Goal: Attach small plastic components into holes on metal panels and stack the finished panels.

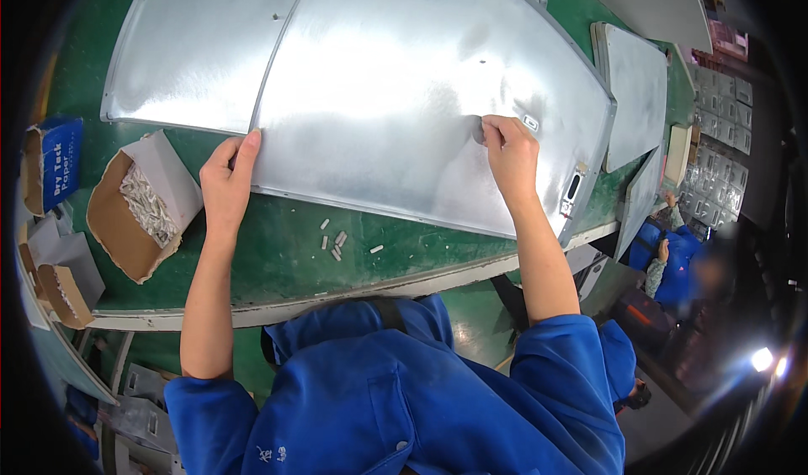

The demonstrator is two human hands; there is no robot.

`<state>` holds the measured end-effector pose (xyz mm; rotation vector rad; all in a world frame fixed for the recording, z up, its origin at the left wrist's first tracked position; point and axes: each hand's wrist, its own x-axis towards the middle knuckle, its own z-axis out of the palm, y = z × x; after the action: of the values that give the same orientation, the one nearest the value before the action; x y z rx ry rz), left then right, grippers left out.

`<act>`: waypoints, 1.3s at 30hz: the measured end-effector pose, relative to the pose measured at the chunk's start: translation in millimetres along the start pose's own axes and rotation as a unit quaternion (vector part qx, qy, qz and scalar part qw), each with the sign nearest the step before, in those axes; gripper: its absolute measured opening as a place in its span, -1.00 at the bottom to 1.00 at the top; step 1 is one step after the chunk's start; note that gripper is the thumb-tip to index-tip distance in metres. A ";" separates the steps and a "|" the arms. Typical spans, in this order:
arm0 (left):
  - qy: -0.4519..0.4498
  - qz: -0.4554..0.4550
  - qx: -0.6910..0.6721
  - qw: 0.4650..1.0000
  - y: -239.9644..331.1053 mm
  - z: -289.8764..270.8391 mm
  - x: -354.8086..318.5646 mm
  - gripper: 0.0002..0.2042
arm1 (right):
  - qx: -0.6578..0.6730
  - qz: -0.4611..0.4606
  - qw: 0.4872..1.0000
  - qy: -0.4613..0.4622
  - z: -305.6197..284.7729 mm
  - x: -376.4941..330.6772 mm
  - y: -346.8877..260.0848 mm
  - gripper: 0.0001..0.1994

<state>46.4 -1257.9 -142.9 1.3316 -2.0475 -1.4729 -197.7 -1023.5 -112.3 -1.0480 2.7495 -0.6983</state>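
A large silvery metal sheet (404,96) lies on the green workbench (278,265). My left hand (225,180) rests at its near left corner, fingers against the edge. My right hand (509,151) presses on the sheet's right part, fingertips pinched around something small that I cannot make out, next to a small white fitting (530,122). Near the sheet's right edge is a slotted cut-out (573,187).
A second metal sheet (194,46) lies under the first at the left. Several small silver pieces (337,244) lie loose on the bench. An open cardboard box (139,206) holds more. Other boxes (55,164) stand left; more panels (635,88) right. A person in blue (673,260) sits lower right.
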 end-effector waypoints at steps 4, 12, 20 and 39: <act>-0.001 -0.006 -0.010 1.000 -3.5 0.2 1.9 -0.62 | -0.080 -0.030 0.996 -0.015 1.5 5.9 -8.7 -0.95; -0.006 -0.005 -0.043 0.999 0.4 -3.8 0.0 -0.65 | -0.035 -0.012 0.997 -0.066 -9.2 6.9 -4.3 -0.95; 0.000 -0.009 -0.073 0.997 0.2 -4.6 -2.1 -0.66 | -0.111 -0.019 0.992 -0.054 -2.2 9.8 -9.3 -0.95; -0.006 -0.024 -0.107 0.994 4.8 -6.7 -3.2 -0.65 | -0.076 0.034 0.994 -0.065 -4.4 6.8 -9.6 -0.92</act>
<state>50.3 -1259.1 -135.0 1.2974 -1.8145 -1.6709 -198.3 -1032.5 -103.7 -0.9841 2.7448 -0.4028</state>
